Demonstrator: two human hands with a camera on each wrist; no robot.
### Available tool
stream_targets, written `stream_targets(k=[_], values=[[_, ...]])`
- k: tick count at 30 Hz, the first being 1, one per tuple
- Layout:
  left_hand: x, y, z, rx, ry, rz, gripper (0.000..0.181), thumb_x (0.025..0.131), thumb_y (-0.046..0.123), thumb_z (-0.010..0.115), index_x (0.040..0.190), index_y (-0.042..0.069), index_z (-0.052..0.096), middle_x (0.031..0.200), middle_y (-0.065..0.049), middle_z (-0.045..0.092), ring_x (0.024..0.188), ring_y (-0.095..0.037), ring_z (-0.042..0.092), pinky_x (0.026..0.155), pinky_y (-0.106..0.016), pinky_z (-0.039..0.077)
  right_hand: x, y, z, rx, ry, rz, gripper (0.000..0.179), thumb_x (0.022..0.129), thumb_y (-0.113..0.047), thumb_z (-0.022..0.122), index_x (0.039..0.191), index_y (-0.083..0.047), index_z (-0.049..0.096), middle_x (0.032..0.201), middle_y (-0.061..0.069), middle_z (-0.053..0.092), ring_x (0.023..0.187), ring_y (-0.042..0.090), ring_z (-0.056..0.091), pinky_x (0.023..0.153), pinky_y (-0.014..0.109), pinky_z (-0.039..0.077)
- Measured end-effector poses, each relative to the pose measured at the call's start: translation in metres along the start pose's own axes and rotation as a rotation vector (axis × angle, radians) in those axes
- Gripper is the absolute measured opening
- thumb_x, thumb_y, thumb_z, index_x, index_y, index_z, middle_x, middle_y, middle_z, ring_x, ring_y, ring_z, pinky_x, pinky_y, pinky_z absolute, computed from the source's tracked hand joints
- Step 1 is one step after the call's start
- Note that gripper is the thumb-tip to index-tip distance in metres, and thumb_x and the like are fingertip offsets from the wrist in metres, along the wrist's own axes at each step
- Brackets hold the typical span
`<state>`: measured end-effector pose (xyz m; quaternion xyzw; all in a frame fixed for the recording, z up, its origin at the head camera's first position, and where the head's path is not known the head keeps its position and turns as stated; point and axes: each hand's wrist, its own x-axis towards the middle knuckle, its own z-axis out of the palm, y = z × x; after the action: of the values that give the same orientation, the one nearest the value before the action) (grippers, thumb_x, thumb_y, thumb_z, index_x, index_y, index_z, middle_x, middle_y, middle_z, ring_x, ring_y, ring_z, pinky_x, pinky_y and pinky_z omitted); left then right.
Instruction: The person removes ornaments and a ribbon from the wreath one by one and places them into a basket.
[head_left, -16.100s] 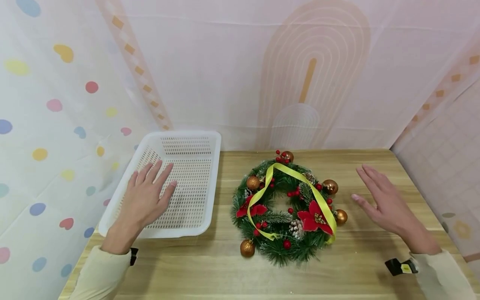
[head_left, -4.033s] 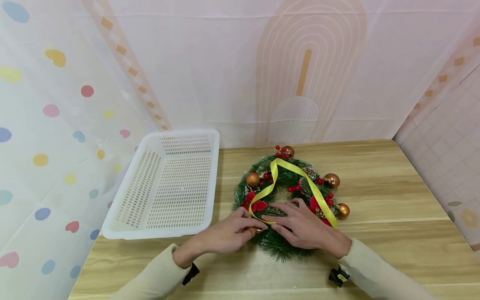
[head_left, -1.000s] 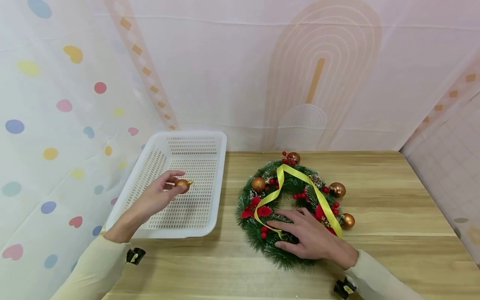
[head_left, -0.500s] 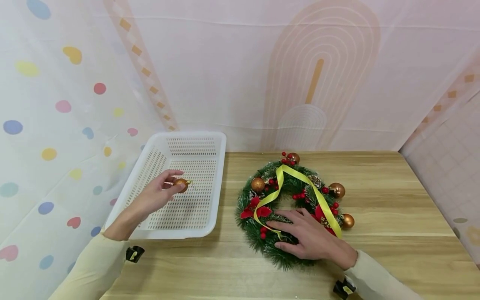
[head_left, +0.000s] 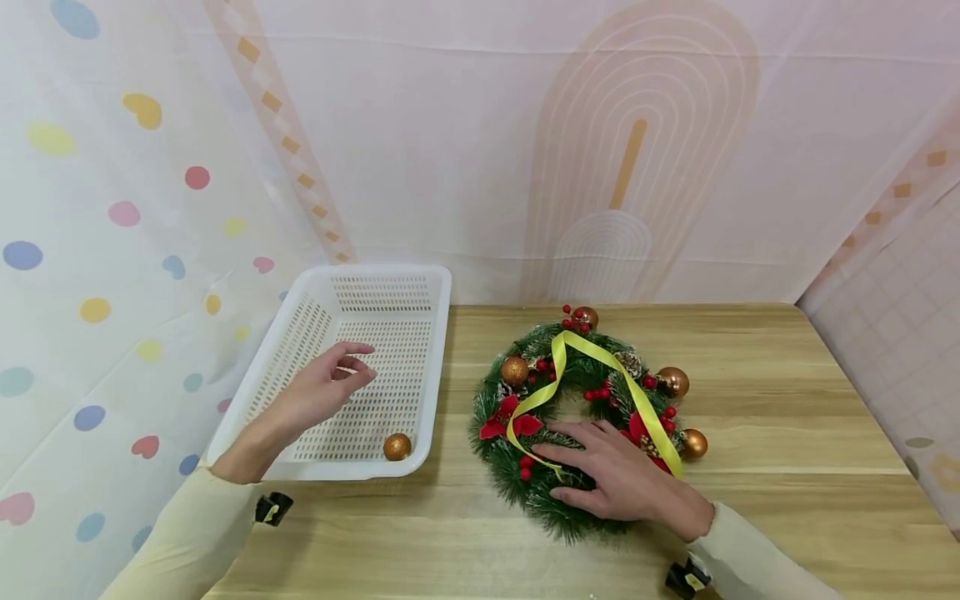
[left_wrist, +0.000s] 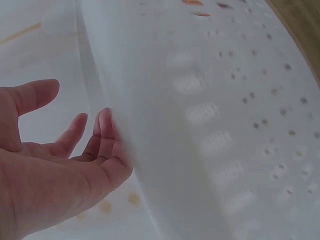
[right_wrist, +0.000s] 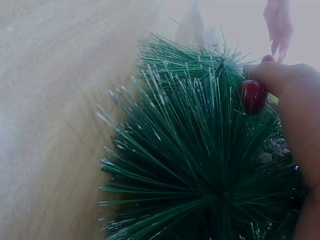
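Observation:
My left hand [head_left: 318, 390] hovers over the white perforated basket [head_left: 437, 375], thumb and fingers apart with nothing between them. A glittery copper bauble [head_left: 397, 447] lies inside the basket at its near right corner. On the green Christmas wreath [head_left: 502, 475] rests my right hand [head_left: 618, 471], fingers spread across its lower part. The right wrist view shows the thumb beside a red berry [right_wrist: 253, 97] and pine needles [right_wrist: 175, 165]. A yellow ribbon [head_left: 596, 350] loops over the wreath, its lower left end near the right fingertips. Part of one red flower [head_left: 639, 429] is hidden by that hand.
More copper baubles sit on the wreath: one at the left [head_left: 514, 370], one at the top [head_left: 586, 317], and two along the right side [head_left: 673, 382]. Both wreath and basket stand on a wooden table [head_left: 787, 417], with a patterned cloth backdrop [head_left: 420, 150] behind.
The bauble at the wreath's lower left came off in the left hand and was carried to the basket. In the last half second the left fingers let it go and it dropped inside.

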<state>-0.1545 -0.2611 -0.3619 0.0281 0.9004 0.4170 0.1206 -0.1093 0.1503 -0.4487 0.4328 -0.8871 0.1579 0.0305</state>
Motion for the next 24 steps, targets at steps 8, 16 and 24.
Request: stream_targets(k=[8, 16, 24], values=[[0.007, 0.033, 0.024, 0.039, -0.061, 0.113, 0.043, 0.1, 0.027, 0.059, 0.138, 0.011, 0.05, 0.121, -0.012, 0.059, 0.111, -0.03, 0.056, 0.085, -0.038, 0.049, 0.0, 0.002, 0.001, -0.005, 0.016, -0.033, 0.054, 0.094, -0.053, 0.061, 0.144, -0.032, 0.052, 0.145, 0.005, 0.051, 0.131, 0.023, 0.05, 0.1, 0.052, 0.043], [0.023, 0.057, 0.05, 0.046, -0.144, 0.182, 0.038, 0.099, 0.022, 0.059, 0.135, 0.012, 0.053, 0.116, -0.01, 0.06, 0.105, -0.025, 0.056, 0.084, -0.037, 0.048, 0.0, 0.002, 0.001, 0.008, 0.018, -0.039, 0.055, 0.094, -0.052, 0.062, 0.144, -0.032, 0.051, 0.144, 0.006, 0.052, 0.129, 0.024, 0.051, 0.1, 0.054, 0.044], [0.038, 0.077, 0.073, 0.03, -0.217, 0.216, 0.039, 0.097, 0.017, 0.06, 0.134, 0.009, 0.053, 0.117, -0.013, 0.056, 0.103, -0.025, 0.056, 0.081, -0.035, 0.05, -0.001, 0.002, 0.0, 0.013, 0.0, -0.016, 0.055, 0.094, -0.053, 0.061, 0.145, -0.034, 0.051, 0.144, 0.004, 0.052, 0.13, 0.022, 0.05, 0.101, 0.051, 0.043]])
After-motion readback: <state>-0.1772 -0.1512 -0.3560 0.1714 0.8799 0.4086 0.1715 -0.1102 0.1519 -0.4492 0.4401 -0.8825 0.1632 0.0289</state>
